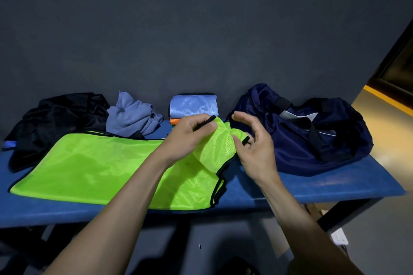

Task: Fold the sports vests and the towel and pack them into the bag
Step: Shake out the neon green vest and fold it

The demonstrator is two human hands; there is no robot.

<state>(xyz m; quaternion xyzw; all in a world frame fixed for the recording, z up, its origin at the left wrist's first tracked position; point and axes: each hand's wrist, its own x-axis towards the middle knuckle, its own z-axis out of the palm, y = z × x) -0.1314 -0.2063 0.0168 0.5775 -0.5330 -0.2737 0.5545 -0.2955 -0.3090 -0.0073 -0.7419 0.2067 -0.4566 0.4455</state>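
Head view: a long blue padded bench [312, 187] on dark legs stands against a dark grey wall [201, 29], with a yellow-lit floor strip [388, 98] far right of the hands. A lime-green mesh sports vest with black trim [93, 163] lies flat across the bench, running left from under both hands. The left hand [190, 136] pinches the vest's black-edged shoulder strap, lifting it. The right hand [254, 149], fingers loosely spread, touches the strap's other end with its thumb. Just beyond the hands sits a folded pale-blue mesh vest [193, 106] atop an orange one [175, 121]. Left of the hands lie a crumpled grey-blue towel [131, 116] and a black mesh heap [58, 120]. Right of the right hand slumps a navy fabric duffel bag [312, 131].
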